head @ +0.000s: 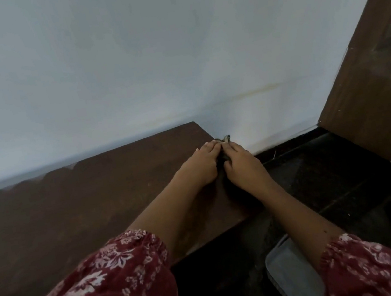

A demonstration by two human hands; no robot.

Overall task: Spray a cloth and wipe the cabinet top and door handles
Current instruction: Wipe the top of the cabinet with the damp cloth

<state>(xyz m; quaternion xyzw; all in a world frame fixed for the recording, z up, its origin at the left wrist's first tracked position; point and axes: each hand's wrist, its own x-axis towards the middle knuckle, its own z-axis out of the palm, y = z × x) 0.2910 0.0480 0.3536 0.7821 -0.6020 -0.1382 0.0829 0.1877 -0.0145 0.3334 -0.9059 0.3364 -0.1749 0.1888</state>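
Pale wall (125, 57), brown door (379, 95), dark floor (333, 178), grey tray (291, 273)

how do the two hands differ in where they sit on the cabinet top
The left hand lies flat, wholly on the brown cabinet top, while the right hand sits at the top's right edge, partly over the dark floor. The left hand's fingers point toward the wall; the right hand's angle inward to meet them. Both press on a dark cloth bunched between them near the corner.
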